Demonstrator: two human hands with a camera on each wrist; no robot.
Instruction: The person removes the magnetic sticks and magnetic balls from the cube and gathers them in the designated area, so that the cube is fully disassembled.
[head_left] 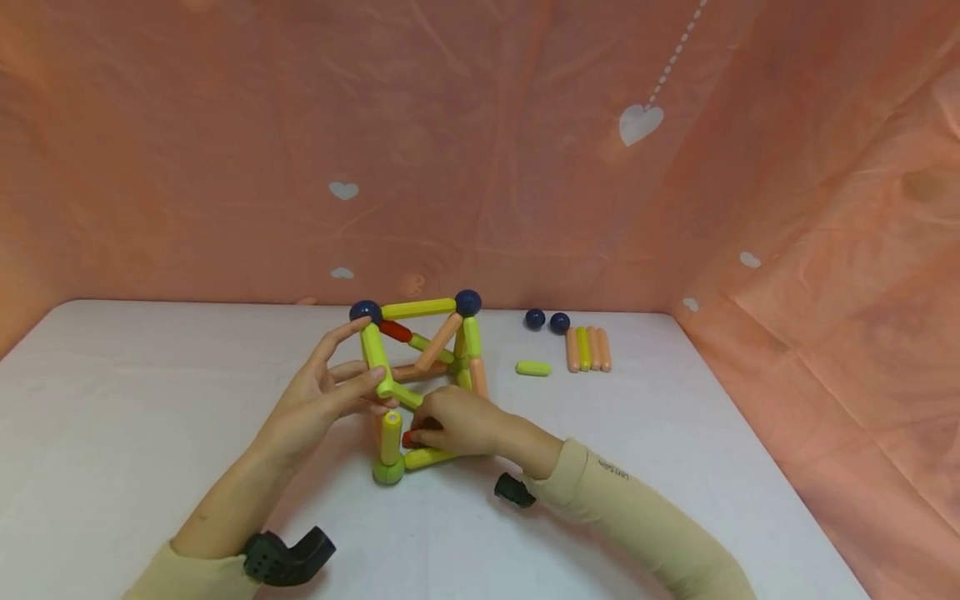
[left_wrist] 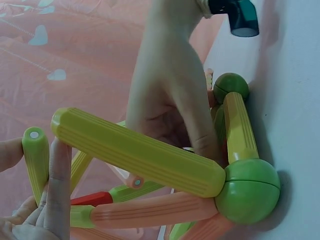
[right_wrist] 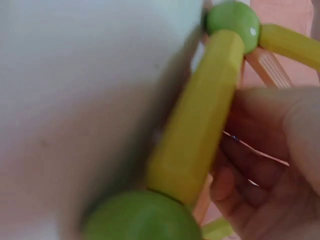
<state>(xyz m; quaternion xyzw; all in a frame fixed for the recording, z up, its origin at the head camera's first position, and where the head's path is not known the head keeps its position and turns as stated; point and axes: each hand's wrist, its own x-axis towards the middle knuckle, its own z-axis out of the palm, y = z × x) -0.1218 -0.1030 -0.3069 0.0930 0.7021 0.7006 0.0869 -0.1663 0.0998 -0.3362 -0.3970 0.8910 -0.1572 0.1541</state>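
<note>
A box-like frame of magnetic rods and balls stands on the table, with blue balls (head_left: 468, 302) on top and green balls (head_left: 388, 469) at its base. My left hand (head_left: 318, 396) holds a light green rod (head_left: 376, 354) that runs down from the left blue ball (head_left: 366, 312), a finger touching that ball. Inside the frame, low down, my right hand (head_left: 461, 421) pinches a red rod (head_left: 408, 439), most of it hidden by the fingers. Close by, a yellow rod (left_wrist: 140, 152) rises from the front green ball (left_wrist: 248, 191), its top end free. An orange rod (head_left: 438, 342) slants down from the right blue ball.
Right of the frame lie a short green rod (head_left: 533, 367), two loose blue balls (head_left: 535, 318) and a row of orange rods (head_left: 601, 349) with a yellow-green one (head_left: 583, 349) among them. A pink cloth (head_left: 480, 150) hangs behind the white table (head_left: 150, 417).
</note>
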